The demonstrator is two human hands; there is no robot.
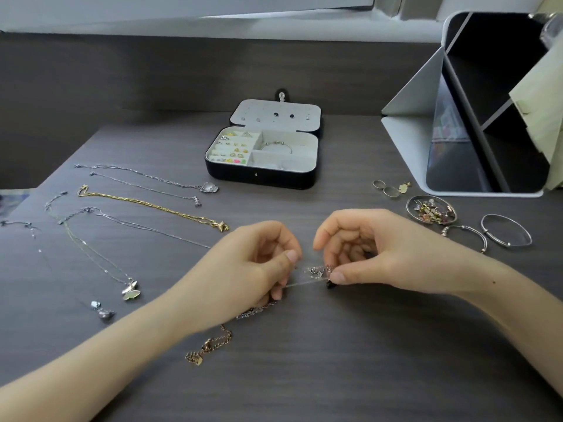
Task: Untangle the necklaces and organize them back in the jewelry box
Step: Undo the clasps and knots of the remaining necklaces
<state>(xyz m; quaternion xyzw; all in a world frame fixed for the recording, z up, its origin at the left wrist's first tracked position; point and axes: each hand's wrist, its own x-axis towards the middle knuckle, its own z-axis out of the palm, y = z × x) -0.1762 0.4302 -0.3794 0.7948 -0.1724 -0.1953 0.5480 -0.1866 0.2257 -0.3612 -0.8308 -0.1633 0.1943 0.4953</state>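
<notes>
Tangled chain [316, 273] pinched between left hand [246, 269] and right hand [368, 254] | jewelry box [262, 175] open behind | gold necklace [152, 206] laid left

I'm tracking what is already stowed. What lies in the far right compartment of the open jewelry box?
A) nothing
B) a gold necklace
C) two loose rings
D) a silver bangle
D: a silver bangle lies in that compartment of the jewelry box; the gold necklace is out on the table.
</notes>
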